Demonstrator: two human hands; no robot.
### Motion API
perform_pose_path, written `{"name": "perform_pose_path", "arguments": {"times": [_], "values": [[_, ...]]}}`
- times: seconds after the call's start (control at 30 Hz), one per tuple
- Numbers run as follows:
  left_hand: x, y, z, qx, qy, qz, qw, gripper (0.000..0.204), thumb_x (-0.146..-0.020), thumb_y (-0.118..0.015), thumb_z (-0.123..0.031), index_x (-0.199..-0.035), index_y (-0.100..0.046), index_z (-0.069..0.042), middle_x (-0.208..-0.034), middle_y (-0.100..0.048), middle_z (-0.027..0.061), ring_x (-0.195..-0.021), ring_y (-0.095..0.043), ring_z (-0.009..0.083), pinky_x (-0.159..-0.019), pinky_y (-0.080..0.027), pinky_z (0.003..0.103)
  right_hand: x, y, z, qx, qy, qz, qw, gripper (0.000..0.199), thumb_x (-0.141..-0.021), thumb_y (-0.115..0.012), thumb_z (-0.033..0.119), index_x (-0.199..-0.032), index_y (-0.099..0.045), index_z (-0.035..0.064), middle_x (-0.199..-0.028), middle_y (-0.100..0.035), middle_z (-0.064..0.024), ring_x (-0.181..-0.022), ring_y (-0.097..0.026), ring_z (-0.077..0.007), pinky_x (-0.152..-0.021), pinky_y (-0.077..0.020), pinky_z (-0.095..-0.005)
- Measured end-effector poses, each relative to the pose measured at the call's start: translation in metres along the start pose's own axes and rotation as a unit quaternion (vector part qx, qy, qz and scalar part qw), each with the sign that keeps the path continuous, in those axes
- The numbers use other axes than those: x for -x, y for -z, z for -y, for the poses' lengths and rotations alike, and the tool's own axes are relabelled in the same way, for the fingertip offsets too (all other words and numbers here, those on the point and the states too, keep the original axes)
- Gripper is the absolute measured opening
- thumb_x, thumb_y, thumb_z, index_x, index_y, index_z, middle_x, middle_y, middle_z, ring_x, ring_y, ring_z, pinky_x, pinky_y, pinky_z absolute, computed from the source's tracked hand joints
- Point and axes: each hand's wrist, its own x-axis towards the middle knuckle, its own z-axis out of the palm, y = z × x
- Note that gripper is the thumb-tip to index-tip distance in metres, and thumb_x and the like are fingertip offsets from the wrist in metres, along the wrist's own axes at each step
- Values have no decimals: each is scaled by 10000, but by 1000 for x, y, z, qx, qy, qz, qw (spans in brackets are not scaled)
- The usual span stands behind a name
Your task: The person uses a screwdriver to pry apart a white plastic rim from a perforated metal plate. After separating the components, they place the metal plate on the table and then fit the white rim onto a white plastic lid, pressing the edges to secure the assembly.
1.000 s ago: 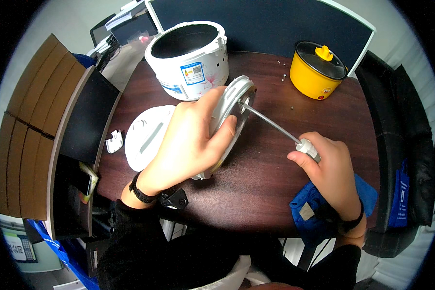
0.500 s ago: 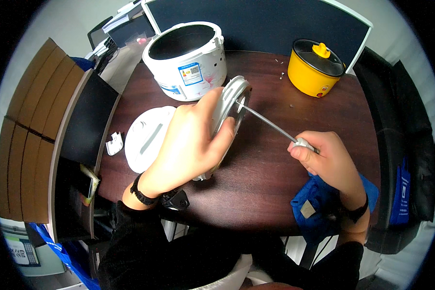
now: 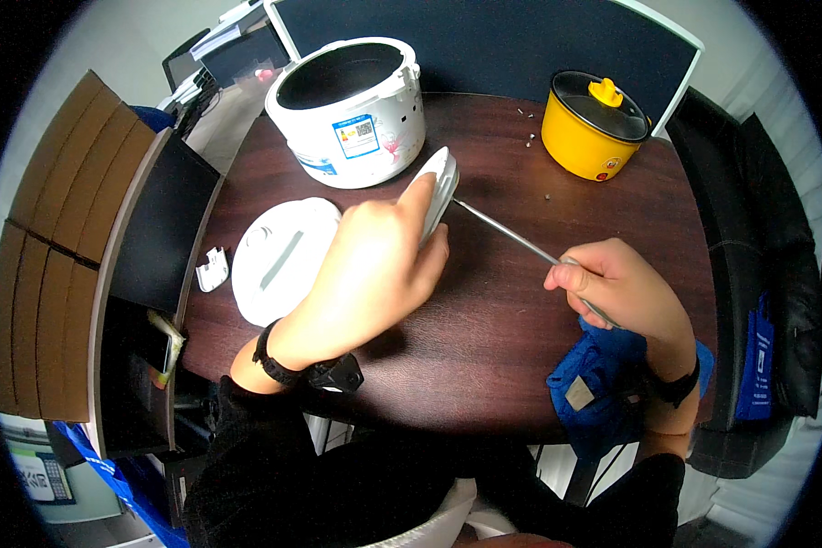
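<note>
My left hand [image 3: 370, 260] grips a white rice cooker lid [image 3: 442, 178] and holds it tilted above the table, its face turned mostly out of sight. My right hand [image 3: 612, 285] is closed around the handle of a screwdriver [image 3: 511, 235]. The long shaft points up and left, with its tip at the lid's right side; whether tip and lid touch is hard to tell. Beneath my left hand lies a round white lid cover [image 3: 288, 256] with a slot in it. Behind stands the white rice cooker body [image 3: 361, 128], uncovered at the top and dark inside.
A yellow pot [image 3: 589, 137] with a glass lid stands far right, several small screws [image 3: 531, 140] beside it. A small white plastic piece [image 3: 213, 270] lies left. Near my right forearm is a blue cloth [image 3: 580, 374]; a black object [image 3: 338, 374] sits below my left wrist.
The lid in my left hand has turned, so its face with the hole shows less. The screwdriver's tip now shows beside the lid instead of in that hole. My right hand's grip has rotated.
</note>
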Motion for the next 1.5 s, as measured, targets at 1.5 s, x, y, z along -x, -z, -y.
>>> {"name": "perform_pose_path", "arguments": {"times": [1.5], "values": [[-3, 13, 14, 285, 73, -21, 956, 433, -881, -658, -166, -1221, -561, 83, -955, -687, 155, -874, -638, 149, -776, -498, 278, 25, -31, 11, 308, 202, -274, 888, 280, -842, -705, 221, -996, -614, 6, -832, -655, -179, -703, -648, -370, -603, -504, -429]]}}
